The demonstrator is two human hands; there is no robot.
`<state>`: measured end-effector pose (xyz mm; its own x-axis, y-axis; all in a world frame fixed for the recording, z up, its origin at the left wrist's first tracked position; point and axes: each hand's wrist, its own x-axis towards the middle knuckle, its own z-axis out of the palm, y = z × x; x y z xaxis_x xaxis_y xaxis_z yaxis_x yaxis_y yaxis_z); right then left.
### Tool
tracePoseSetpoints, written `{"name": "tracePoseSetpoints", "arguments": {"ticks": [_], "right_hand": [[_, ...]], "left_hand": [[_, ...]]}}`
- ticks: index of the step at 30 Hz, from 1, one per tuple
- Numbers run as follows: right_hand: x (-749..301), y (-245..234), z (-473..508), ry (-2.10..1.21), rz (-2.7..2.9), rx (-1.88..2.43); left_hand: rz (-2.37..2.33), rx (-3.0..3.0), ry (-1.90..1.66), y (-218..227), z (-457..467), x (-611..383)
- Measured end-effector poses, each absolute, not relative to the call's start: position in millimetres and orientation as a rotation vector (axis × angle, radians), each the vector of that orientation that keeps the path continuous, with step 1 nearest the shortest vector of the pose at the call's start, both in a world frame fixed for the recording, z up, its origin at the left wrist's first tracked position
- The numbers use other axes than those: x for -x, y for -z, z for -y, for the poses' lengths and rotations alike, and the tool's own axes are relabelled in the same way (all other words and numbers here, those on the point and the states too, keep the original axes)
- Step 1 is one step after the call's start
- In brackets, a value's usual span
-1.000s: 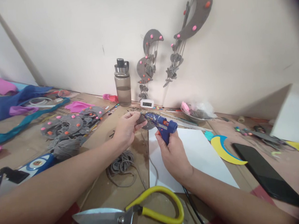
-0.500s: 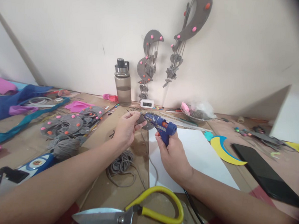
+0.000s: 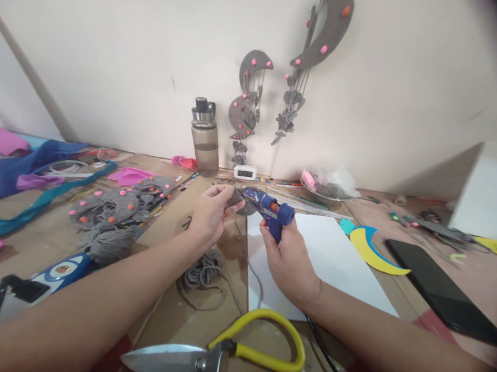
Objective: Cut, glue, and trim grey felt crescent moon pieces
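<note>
Between the fingertips of my left hand (image 3: 211,213) is a small grey felt piece (image 3: 235,197), pinched and held up. My right hand (image 3: 292,261) is wrapped round the handle of a blue glue gun (image 3: 270,204). Its nozzle points left and sits close beside the felt piece; whether the two touch, I cannot make out. Below my left wrist lies a loose coil of grey yarn (image 3: 202,270), with a strand trailing right onto a white sheet of paper (image 3: 318,243) under my right hand.
Large scissors (image 3: 258,368) with yellow and red handles lie at the front. A water bottle (image 3: 205,144) and a small digital clock (image 3: 245,172) stand by the wall. On the right are a phone (image 3: 441,287) and a yellow crescent (image 3: 372,251). Grey decorated crescents (image 3: 102,209) lie left.
Almost nothing differs. Both hands keep their holds on the felt piece and the glue gun, and the view has shifted only very slightly.
</note>
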<state>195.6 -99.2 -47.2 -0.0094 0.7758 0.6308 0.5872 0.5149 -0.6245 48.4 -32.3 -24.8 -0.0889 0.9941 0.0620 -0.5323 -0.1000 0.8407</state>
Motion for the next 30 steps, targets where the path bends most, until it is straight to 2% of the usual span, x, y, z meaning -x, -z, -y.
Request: {"name": "tracePoseSetpoints", "arguments": {"ticks": [30], "right_hand": [[-196.9,49.1,97.6,-0.221,1.730,1.197]], "left_hand": [[-0.785,-0.778,-1.547,26.4,30.8,-48.4]]}}
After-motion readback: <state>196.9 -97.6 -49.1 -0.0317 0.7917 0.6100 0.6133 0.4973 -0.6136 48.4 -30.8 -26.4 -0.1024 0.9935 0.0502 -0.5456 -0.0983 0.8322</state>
